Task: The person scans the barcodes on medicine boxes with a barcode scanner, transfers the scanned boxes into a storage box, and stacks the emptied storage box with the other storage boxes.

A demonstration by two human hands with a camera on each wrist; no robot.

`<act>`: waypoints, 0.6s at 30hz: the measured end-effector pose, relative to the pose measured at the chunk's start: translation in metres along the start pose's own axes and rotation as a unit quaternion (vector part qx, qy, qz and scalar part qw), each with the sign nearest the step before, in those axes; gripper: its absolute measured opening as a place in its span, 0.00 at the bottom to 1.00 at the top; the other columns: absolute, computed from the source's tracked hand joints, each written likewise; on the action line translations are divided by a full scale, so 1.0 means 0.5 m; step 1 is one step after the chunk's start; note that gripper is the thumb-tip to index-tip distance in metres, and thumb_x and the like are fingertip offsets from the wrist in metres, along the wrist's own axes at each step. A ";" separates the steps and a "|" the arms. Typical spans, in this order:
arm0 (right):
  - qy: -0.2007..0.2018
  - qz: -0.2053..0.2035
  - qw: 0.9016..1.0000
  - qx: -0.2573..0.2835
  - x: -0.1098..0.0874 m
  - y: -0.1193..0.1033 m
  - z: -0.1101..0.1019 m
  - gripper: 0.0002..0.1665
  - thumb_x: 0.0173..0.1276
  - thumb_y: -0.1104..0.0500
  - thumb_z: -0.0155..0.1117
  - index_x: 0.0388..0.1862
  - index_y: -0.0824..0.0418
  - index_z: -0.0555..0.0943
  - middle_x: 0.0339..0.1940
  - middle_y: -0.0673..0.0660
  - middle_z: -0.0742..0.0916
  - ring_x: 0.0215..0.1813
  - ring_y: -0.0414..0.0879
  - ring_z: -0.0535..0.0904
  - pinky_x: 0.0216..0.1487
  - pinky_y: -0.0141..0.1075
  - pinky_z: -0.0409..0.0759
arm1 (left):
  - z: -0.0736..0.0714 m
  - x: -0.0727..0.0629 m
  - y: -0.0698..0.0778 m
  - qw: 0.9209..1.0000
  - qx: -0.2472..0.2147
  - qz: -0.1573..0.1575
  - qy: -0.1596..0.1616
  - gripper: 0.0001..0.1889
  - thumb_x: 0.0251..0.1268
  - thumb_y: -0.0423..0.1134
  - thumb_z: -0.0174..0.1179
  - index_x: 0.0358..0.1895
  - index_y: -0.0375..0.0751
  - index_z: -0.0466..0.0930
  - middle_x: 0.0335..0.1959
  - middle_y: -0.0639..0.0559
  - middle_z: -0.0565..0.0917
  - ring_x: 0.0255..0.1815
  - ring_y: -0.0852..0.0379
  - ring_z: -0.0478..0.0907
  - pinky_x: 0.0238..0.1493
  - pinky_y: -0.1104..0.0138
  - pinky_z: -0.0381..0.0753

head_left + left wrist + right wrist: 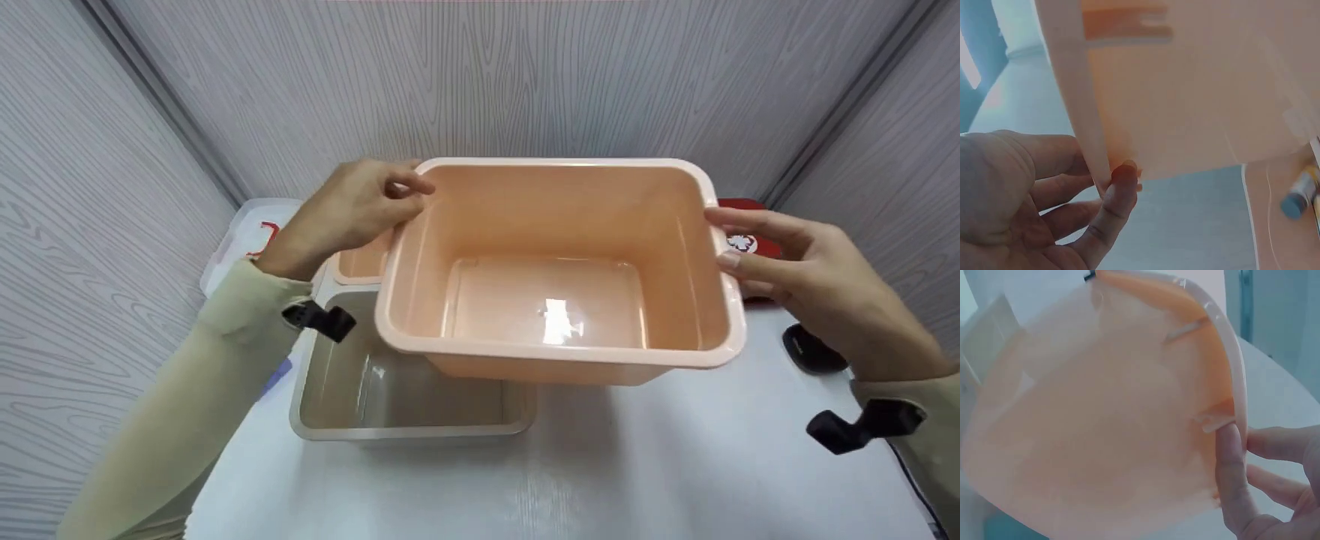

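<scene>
A peach plastic tub (502, 300) is held up over the table between two hands, its open top facing the head camera and nothing in it. My left hand (360, 201) grips the rim near the far left corner. In the left wrist view, the fingers (1120, 188) wrap the rim and part of them lies behind the wall. At the opposite end, my right hand (814, 259) pinches the right rim between thumb and fingers. From the right wrist view, the tub's outer wall (1100, 410) fills most of the picture.
Below the held tub stands a beige tub (409, 433), partly covered by it. Behind that is another peach bin (356, 264); a blue-capped bottle (1297, 197) lies in a peach container. A clear lid (240, 232), red item (766, 247) and black mouse (814, 350) lie on the white table (570, 480).
</scene>
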State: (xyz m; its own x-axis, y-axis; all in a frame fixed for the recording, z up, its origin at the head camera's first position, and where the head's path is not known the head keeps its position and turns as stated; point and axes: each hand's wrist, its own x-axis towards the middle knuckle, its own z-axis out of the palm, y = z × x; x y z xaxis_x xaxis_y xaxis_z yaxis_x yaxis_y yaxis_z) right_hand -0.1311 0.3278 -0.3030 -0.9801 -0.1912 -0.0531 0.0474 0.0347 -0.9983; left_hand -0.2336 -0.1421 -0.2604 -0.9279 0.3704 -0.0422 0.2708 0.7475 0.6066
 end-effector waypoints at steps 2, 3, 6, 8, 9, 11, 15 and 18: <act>-0.010 0.018 0.999 -0.045 0.010 -0.009 0.035 0.35 0.77 0.65 0.71 0.81 0.57 0.75 0.57 0.59 0.93 0.47 0.50 0.95 0.48 0.42 0.93 | -0.022 -0.017 -0.025 1.000 0.008 -0.005 0.002 0.19 0.79 0.38 0.57 0.67 0.39 0.87 0.82 0.46 0.73 0.68 0.44 0.84 0.47 0.73 0.82; -0.011 0.023 0.997 -0.071 0.015 -0.013 0.053 0.36 0.77 0.61 0.72 0.82 0.55 0.75 0.58 0.58 0.93 0.47 0.50 0.95 0.48 0.42 0.93 | -0.033 -0.025 -0.038 1.000 0.009 -0.013 0.000 0.19 0.80 0.39 0.57 0.67 0.39 0.87 0.82 0.46 0.72 0.67 0.43 0.84 0.45 0.75 0.81; -0.019 0.023 0.994 -0.107 0.033 -0.016 0.104 0.38 0.76 0.56 0.75 0.82 0.53 0.74 0.66 0.57 0.88 0.52 0.50 0.93 0.51 0.40 0.92 | -0.061 -0.045 -0.076 0.999 0.008 -0.032 -0.006 0.20 0.82 0.41 0.58 0.69 0.40 0.85 0.84 0.47 0.70 0.67 0.43 0.82 0.42 0.78 0.77; -0.030 0.015 0.994 -0.103 0.045 -0.014 0.135 0.38 0.76 0.56 0.75 0.82 0.54 0.74 0.73 0.57 0.83 0.56 0.51 0.92 0.53 0.41 0.92 | -0.077 -0.056 -0.101 0.999 0.009 -0.043 -0.013 0.21 0.83 0.43 0.59 0.70 0.40 0.84 0.85 0.47 0.68 0.67 0.43 0.79 0.40 0.78 0.75; -0.040 0.010 0.995 -0.093 0.050 -0.012 0.147 0.38 0.76 0.57 0.74 0.82 0.55 0.74 0.76 0.57 0.80 0.59 0.51 0.91 0.55 0.42 0.91 | -0.083 -0.061 -0.113 0.999 0.006 -0.049 -0.017 0.21 0.83 0.43 0.59 0.71 0.40 0.84 0.87 0.47 0.65 0.67 0.43 0.78 0.39 0.78 0.75; -0.060 0.005 0.995 -0.077 0.061 -0.006 0.170 0.38 0.77 0.58 0.74 0.82 0.57 0.73 0.78 0.57 0.78 0.63 0.52 0.90 0.58 0.43 0.91 | -0.096 -0.073 -0.134 0.998 0.007 -0.059 -0.024 0.22 0.84 0.43 0.59 0.72 0.39 0.83 0.87 0.47 0.64 0.66 0.45 0.76 0.38 0.77 0.74; -0.086 0.004 0.994 -0.063 0.075 0.006 0.203 0.39 0.77 0.58 0.73 0.83 0.55 0.72 0.79 0.56 0.78 0.66 0.52 0.89 0.60 0.44 0.90 | -0.118 -0.094 -0.166 0.997 0.008 -0.069 -0.029 0.21 0.84 0.43 0.59 0.72 0.39 0.83 0.86 0.45 0.66 0.56 0.58 0.79 0.38 0.77 0.78; -0.093 0.010 0.994 -0.048 0.078 0.017 0.222 0.39 0.77 0.59 0.73 0.84 0.55 0.71 0.79 0.56 0.76 0.68 0.54 0.87 0.60 0.45 0.90 | -0.129 -0.103 -0.183 0.997 0.018 -0.072 -0.034 0.21 0.84 0.43 0.60 0.71 0.39 0.83 0.85 0.45 0.68 0.48 0.65 0.80 0.40 0.77 0.81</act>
State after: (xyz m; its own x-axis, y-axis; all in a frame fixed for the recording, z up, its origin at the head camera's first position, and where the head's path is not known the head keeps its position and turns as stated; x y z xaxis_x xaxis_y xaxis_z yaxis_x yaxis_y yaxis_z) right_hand -0.1476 0.2119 -0.3162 -0.9263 -0.3668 -0.0863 0.0396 0.1331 -0.9903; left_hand -0.2271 -0.2650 -0.2624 -0.9389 0.2926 -0.1810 0.1458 0.8148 0.5612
